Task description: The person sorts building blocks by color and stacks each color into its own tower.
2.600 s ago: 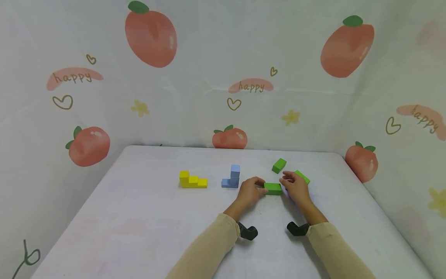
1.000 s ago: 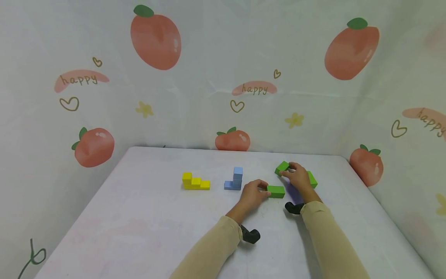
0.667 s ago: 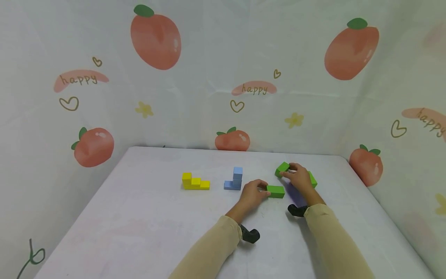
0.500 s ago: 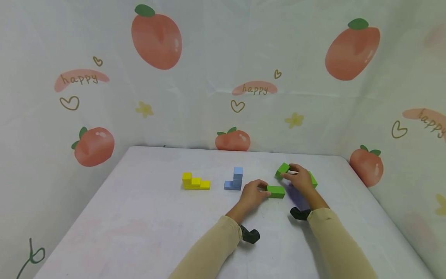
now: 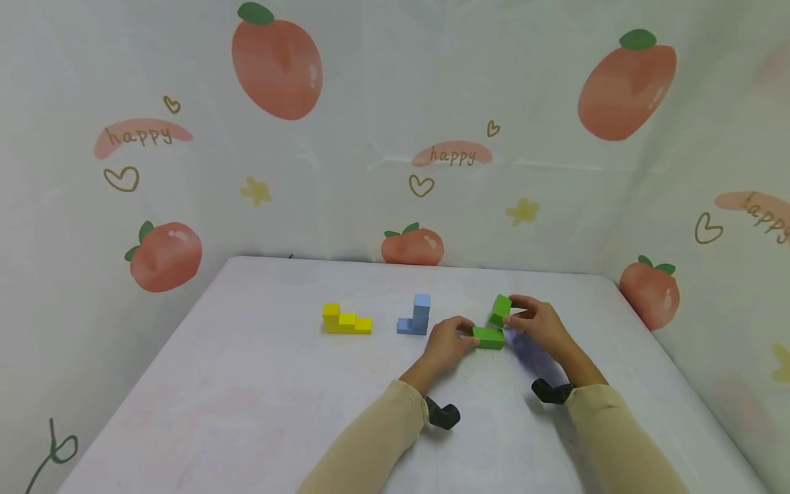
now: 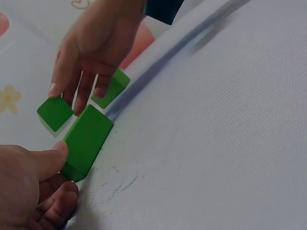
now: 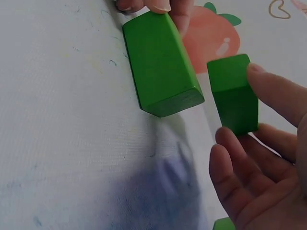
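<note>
My left hand (image 5: 447, 345) pinches the left end of a green rectangular block (image 5: 489, 338), which lies lengthwise on the white table. Behind that block's right end, a second green block (image 5: 500, 311) is held between the thumb and fingers of my right hand (image 5: 542, 328). The right wrist view shows this second block (image 7: 234, 96) beside the first block (image 7: 160, 64), with a gap between them. A third green block (image 6: 113, 89) stands beyond in the left wrist view; in the head view my right hand hides nearly all of it.
Left of my hands stands an L-shaped group of light blue blocks (image 5: 421, 315). Farther left is a yellow stepped block group (image 5: 338, 320). The white table (image 5: 247, 384) meets a fruit-printed cloth backdrop (image 5: 345, 185) at its rear edge. Black wrist mounts (image 5: 443, 414) jut inward below both hands.
My right hand went from the first block to the rear green block, took hold of it, and brought it nearer the first block, turning it. My left hand keeps its place.
</note>
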The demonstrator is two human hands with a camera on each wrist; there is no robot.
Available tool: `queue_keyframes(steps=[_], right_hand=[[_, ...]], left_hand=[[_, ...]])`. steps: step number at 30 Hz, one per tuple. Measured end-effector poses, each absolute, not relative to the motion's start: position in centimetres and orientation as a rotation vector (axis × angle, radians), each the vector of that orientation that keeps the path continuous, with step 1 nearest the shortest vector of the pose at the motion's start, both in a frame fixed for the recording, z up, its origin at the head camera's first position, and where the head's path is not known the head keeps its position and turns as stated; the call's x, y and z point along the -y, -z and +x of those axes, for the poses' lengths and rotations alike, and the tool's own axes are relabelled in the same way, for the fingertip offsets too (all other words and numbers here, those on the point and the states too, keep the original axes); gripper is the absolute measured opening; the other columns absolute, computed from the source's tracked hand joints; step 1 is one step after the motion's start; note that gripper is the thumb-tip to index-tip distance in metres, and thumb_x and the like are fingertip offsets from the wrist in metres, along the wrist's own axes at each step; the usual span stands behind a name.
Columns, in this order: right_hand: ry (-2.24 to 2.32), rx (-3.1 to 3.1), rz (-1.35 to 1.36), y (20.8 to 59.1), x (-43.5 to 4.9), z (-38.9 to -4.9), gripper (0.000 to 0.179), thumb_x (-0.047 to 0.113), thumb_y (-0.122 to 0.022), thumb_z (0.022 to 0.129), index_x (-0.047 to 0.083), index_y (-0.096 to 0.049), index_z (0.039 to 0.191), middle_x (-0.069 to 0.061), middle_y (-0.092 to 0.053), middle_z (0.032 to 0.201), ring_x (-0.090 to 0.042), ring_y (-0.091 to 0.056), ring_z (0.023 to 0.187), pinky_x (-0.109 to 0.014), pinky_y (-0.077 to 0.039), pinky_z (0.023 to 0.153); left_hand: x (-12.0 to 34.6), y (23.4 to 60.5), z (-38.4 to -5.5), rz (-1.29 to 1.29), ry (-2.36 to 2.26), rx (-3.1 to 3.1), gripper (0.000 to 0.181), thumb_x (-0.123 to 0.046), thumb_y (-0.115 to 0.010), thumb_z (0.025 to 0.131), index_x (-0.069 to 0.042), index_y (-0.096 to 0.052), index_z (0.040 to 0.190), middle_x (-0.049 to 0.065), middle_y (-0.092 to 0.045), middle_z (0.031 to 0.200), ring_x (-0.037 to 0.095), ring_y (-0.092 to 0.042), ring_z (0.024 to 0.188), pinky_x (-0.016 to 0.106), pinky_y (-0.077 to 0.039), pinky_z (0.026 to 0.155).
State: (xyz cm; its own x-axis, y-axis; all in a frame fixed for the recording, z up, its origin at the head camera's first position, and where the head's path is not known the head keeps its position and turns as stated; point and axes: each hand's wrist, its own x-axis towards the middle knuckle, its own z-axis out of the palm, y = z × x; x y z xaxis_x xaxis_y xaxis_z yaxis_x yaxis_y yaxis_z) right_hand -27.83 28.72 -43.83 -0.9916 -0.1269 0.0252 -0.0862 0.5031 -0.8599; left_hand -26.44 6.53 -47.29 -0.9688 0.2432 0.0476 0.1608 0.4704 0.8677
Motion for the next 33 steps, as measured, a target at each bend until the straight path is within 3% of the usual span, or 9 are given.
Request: queue_keyframes(steps=[7,19,33], right_hand=[[1.466,-2.679,-0.288,43.4,-28.8,-27.0,0.067,0.020,-0.076,0.085,-0.004,-0.046,0.140,-0.025,-0.050,0.136,-0.036,-0.058,0.108,-0.032,-0.053,0.073],[1.385,-2.675,-0.384,43.5,-29.1,-26.3,0.064,0.020,-0.076,0.086,-0.003,-0.047,0.139,-0.024,-0.055,0.130,-0.036,-0.059,0.108,-0.029,-0.051,0.078],[1.441,-2.572,-0.444,43.6,-29.2,-25.8,0.064,0.015,-0.072,0.088,-0.003,-0.044,0.142,-0.026,-0.050,0.135,-0.037,-0.057,0.111,-0.026,-0.051,0.079]], left_hand=[[-6.5,47.2,-26.4,0.354,-1.530,-2.612,0.025,-0.018,-0.075,0.086,-0.014,-0.068,0.110,-0.005,-0.068,0.102,0.009,-0.056,0.091,0.030,-0.044,0.083],[-6.4,47.1,-26.3,0.344,-1.536,-2.595,0.025,-0.018,-0.075,0.087,-0.013,-0.068,0.110,-0.005,-0.068,0.103,0.009,-0.055,0.090,0.031,-0.044,0.083],[-6.5,47.0,-26.3,0.350,-1.529,-2.614,0.025,-0.018,-0.075,0.087,-0.014,-0.068,0.110,-0.005,-0.068,0.103,0.008,-0.054,0.086,0.030,-0.044,0.081]])
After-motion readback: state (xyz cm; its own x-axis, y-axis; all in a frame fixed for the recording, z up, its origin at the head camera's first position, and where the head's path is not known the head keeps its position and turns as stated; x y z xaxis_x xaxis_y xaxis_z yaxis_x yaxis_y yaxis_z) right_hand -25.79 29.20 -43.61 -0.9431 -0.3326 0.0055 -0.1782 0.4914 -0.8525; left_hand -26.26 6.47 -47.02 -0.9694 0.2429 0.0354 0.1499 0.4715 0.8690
